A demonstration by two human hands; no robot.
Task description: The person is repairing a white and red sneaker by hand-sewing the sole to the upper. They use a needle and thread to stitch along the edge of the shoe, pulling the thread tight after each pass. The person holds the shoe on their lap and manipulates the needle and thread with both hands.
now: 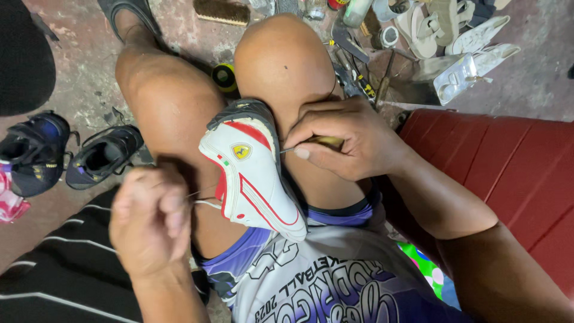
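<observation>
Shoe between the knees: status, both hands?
Left hand pulls thread taut. Right hand pinches awl at white shoe, clamped between knees. Nothing blocking.

The floor (pixel 84 66) is rough grey concrete with reddish stains. A red bench (pixel 508 173) sits at three o'clock. Dark shoes (pixel 66 152) lie at nine o'clock, pale sandals (pixel 454 30) at one o'clock.

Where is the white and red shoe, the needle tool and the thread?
white and red shoe (pixel 254 179): head view, on its white side panel.
needle tool (pixel 326 142): head view, on its yellowish handle in the right hand (pixel 350 137).
thread (pixel 206 204): head view, on the strand beside the left hand (pixel 149 218).
</observation>
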